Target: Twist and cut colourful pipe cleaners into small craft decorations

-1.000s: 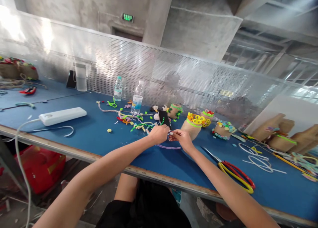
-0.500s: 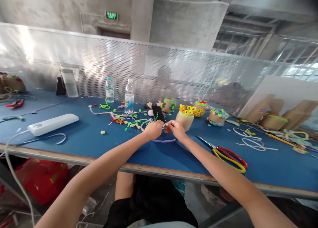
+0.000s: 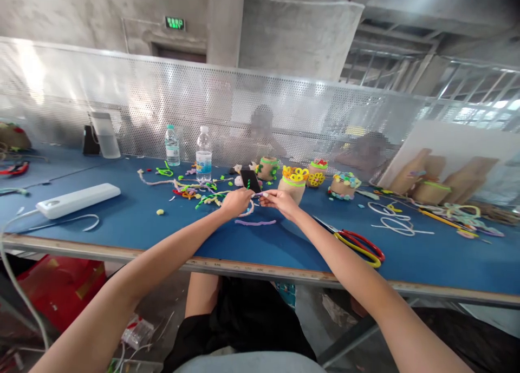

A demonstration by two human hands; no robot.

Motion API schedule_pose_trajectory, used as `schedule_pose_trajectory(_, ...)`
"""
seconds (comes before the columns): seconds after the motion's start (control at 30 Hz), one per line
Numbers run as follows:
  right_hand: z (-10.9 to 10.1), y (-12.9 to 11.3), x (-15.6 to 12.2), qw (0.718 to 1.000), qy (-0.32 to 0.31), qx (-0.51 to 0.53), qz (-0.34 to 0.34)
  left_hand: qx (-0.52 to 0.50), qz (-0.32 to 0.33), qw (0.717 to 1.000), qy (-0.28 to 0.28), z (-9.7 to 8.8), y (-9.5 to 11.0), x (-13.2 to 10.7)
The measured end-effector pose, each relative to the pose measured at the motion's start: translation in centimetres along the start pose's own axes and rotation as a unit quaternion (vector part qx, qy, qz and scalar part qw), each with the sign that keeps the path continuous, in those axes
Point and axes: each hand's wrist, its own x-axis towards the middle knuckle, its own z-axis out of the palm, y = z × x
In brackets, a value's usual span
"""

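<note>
Between my two hands stretches a short pale lilac pipe cleaner (image 3: 257,194). My left hand (image 3: 238,203) pinches one end, its fingers closed and partly hidden by the back of the hand. The other end is between the thumb and fingers of my right hand (image 3: 281,202). A purple pipe cleaner (image 3: 255,222) lies flat on the table just below them. Behind the hands rests a black phone (image 3: 251,180), with a green twisted piece in front of it. Close beyond my right hand stands a twine-wrapped jar (image 3: 291,189) topped with yellow loops.
Scissors (image 3: 359,246) with red and yellow handles lie right of my right forearm. Two water bottles (image 3: 203,156) stand behind scattered pipe cleaner pieces (image 3: 211,200). A white power strip (image 3: 79,200) is at left. More decorated jars (image 3: 343,186) and white cord (image 3: 400,221) are at right.
My hands have moved slightly apart, and the lilac pipe cleaner now shows stretched between them. The whole view has shifted a little, so the table's things appear farther left.
</note>
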Motion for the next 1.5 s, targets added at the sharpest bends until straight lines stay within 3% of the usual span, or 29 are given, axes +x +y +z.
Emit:
schedule_pose_trajectory(0.23, 0.0, -0.6, 0.1, 0.999, -0.014, -0.006, -0.034, 0.003, 0.013, 0.999, 0.036, 0.1, 0.6, 0.1)
schedule_pose_trajectory(0.87, 0.1, -1.4, -0.3, 0.982, 0.024, -0.122, -0.14, 0.003, 0.062, 0.997, 0.042, 0.3, 1.4, -0.3)
schedule_pose_trajectory(1.2, -0.4, -0.7, 0.0, 0.975, 0.042, -0.16, -0.148, -0.007, 0.082, 0.996, 0.022, 0.2, 1.7, -0.5)
schedule_pose_trajectory(1.5, -0.1, -0.8, -0.1, 0.98, 0.063, -0.134, -0.13, -0.047, 0.074, 0.996, 0.022, -0.3, 0.4, 0.2)
